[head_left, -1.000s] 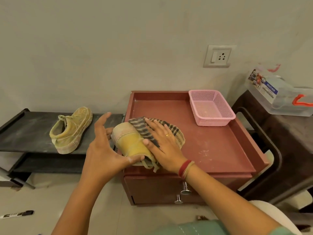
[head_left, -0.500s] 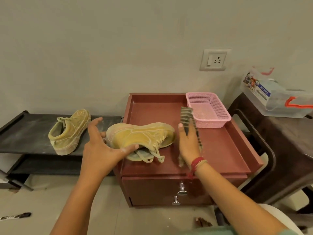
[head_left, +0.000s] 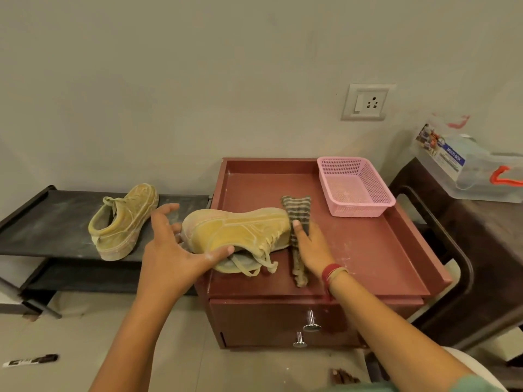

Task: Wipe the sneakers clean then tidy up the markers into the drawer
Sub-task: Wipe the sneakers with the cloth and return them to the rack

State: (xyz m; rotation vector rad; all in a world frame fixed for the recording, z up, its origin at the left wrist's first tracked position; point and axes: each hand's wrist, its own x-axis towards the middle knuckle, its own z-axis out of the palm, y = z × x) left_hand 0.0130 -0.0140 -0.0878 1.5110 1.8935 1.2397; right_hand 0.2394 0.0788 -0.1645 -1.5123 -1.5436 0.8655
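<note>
On the floor (head_left: pixel 85 335) far left a marker (head_left: pixel 29 360) lies untidied; second sneaker (head_left: pixel 121 222) sits on the shelf (head_left: pixel 56 216); left hand (head_left: pixel 172 256), grip clamped round the heel, steadies the tipped sneaker (head_left: pixel 240 236) on the worktop (head_left: pixel 368 250) so right hand (head_left: pixel 311 247), grip pinching the cloth (head_left: pixel 297 213), can wipe it.

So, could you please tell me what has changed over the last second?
The right hand lifted the cloth off the toe of the sneaker and swung it rightward; it now holds it beside the toe. The left hand kept gripping the heel end. The other sneaker on the rack, the pink basket and the floor marker stayed put.
</note>
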